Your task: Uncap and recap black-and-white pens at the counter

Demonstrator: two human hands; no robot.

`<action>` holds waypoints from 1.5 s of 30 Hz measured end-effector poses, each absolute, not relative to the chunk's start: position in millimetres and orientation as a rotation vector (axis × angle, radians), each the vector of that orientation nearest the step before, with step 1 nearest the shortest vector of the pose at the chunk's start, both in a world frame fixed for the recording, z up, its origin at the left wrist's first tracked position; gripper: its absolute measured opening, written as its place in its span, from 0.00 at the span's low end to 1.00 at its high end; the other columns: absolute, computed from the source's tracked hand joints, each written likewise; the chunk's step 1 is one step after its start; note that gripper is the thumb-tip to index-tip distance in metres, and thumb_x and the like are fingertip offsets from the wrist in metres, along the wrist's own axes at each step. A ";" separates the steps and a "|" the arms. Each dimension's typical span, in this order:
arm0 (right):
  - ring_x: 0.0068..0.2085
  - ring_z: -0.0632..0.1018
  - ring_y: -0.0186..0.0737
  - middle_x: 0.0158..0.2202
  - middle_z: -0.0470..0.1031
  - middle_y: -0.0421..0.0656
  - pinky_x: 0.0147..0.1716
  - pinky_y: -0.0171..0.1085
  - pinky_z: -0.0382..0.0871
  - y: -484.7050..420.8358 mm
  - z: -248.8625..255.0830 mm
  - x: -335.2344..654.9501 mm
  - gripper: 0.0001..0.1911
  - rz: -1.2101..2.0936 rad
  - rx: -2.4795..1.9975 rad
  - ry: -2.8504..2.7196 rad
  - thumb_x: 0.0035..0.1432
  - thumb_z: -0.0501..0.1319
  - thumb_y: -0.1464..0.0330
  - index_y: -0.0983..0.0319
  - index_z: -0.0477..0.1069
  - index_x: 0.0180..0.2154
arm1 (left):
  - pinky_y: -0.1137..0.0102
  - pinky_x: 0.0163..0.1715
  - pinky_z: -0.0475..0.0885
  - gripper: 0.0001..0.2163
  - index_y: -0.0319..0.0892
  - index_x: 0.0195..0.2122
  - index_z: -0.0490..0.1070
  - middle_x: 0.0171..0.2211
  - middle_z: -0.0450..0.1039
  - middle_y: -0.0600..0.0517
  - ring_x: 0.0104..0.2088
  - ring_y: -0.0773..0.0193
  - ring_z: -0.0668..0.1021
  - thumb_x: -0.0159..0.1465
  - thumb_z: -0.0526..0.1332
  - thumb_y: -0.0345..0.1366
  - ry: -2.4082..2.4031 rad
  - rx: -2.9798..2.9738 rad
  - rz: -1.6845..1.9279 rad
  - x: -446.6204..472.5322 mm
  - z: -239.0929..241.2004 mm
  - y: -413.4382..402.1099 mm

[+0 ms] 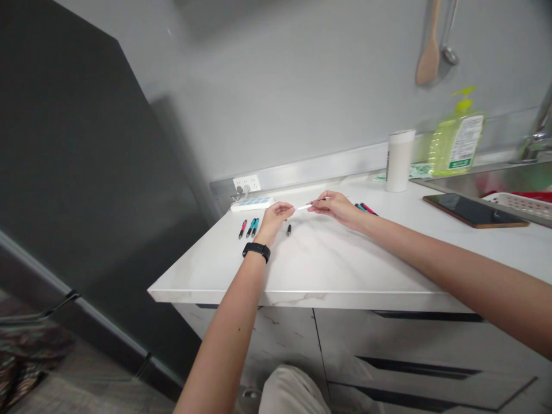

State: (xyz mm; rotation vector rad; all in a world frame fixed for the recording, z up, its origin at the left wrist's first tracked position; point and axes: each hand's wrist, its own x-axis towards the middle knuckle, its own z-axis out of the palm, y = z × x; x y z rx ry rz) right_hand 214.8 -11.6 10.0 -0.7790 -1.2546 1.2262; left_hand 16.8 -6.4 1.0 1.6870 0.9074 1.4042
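Observation:
Above the counter, a thin white pen part [305, 207] with a dark end spans the gap between my two hands. My right hand [335, 209] pinches its dark end. The fingertips of my left hand [276, 218], with a black band on the wrist, are closed at its white end. Beneath them on the counter lies a short black pen piece [288, 230]. Left of my left hand, a pink-and-black pen [242, 229] rests beside two teal-and-black pens [252, 227]. More pens [366, 208], teal and red, are partly hidden behind my right hand.
A white power strip [252, 203] sits by the wall socket [246, 184]. To the right stand a white canister [399, 161] and a yellow-green soap bottle [457, 141], near a phone [474, 210] and the sink [457, 183]. A dark tall cabinet or fridge [86, 144] borders the left.

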 end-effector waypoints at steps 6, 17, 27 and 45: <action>0.36 0.81 0.36 0.32 0.79 0.44 0.42 0.33 0.75 -12.7 6.4 213.5 0.09 1.295 -0.728 -1.261 0.49 0.64 0.79 0.64 0.66 0.24 | 0.72 0.32 0.64 0.11 0.40 0.31 0.71 0.32 0.74 0.51 0.33 0.67 0.74 0.50 0.67 0.39 0.971 1.685 1.394 18.3 2.9 -8.3; 0.37 0.81 0.35 0.31 0.77 0.42 0.43 0.32 0.74 -20.5 11.5 212.1 0.10 1.329 -0.722 -1.226 0.51 0.62 0.80 0.64 0.65 0.23 | 0.72 0.30 0.63 0.11 0.40 0.31 0.71 0.31 0.75 0.51 0.33 0.67 0.74 0.49 0.67 0.39 0.990 1.650 1.414 15.6 4.3 -7.9; 0.37 0.81 0.36 0.33 0.78 0.43 0.44 0.34 0.73 -18.0 6.0 209.2 0.11 1.352 -0.709 -1.261 0.47 0.66 0.79 0.64 0.65 0.24 | 0.73 0.29 0.63 0.12 0.40 0.32 0.72 0.32 0.76 0.50 0.33 0.67 0.74 0.49 0.67 0.41 1.008 1.685 1.403 15.3 4.8 -7.1; 0.36 0.78 0.36 0.37 0.77 0.47 0.35 0.33 0.72 -17.2 2.1 211.8 0.09 1.531 -0.825 -1.458 0.49 0.61 0.75 0.64 0.71 0.36 | 0.72 0.28 0.62 0.09 0.41 0.32 0.76 0.33 0.76 0.50 0.33 0.65 0.74 0.52 0.63 0.39 1.093 1.630 1.312 14.6 6.0 -10.7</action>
